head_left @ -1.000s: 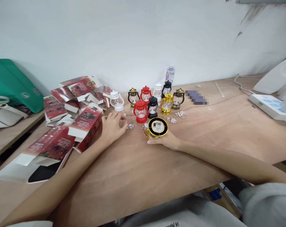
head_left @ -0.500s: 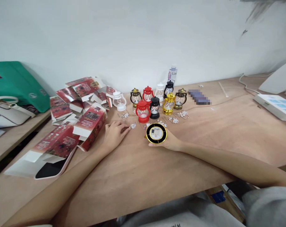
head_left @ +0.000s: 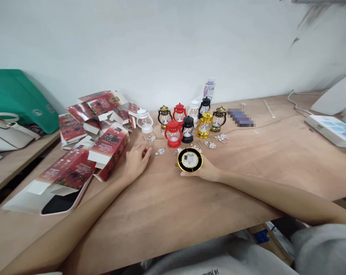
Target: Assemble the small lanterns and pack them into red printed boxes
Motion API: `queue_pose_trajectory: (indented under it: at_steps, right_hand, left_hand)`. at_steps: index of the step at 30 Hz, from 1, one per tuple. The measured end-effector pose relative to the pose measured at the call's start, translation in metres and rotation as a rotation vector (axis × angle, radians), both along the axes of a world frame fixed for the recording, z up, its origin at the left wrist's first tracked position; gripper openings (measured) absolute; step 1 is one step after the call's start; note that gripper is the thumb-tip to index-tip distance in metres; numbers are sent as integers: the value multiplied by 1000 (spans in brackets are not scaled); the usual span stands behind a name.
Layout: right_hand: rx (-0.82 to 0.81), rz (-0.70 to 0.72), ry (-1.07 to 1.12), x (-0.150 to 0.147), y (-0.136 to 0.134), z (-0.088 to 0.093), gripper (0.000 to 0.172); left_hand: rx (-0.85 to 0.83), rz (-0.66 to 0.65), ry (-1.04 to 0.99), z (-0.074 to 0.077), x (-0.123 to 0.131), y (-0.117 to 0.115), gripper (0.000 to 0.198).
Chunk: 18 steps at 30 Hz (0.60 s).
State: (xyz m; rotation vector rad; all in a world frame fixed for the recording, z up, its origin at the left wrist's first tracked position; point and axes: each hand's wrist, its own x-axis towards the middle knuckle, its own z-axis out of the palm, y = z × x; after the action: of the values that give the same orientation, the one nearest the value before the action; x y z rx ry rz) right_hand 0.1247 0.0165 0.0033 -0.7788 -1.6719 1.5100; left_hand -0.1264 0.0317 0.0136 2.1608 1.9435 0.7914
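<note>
My right hand is closed around a small lantern, its round underside facing me with a black ring, gold rim and pale centre. Most of that lantern's body is hidden below the base. On the table to the left rests my left hand, fingers curled and tips together; whatever they pinch is too small to make out. Beside its fingertips lies a cluster of small silvery metal pieces. Just beyond the hands stand several small lanterns, among them a red lantern, a black lantern and a gold lantern.
Opened red cartons are heaped at the left, over a dark pink-edged tray-like item. A plastic bottle stands by the wall. Right of the lanterns is a blurred-out item; farther right sits a white device.
My left hand has drawn back slightly to the left, away from the silvery pieces, and its fingers have curled in. My right hand still holds the lantern in nearly the same place.
</note>
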Motion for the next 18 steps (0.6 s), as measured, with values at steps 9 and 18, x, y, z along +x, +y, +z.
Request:
queue_pose_trajectory:
  at_steps: [9,18]
  right_hand:
    - [-10,-23,28,0,1,-3,58]
    - [-13,-13,24,1,2,-3,57]
  left_hand:
    - [-115,63,-196,-1,-11,5,20]
    - [-101,-73,-278,-6,-19,7,27]
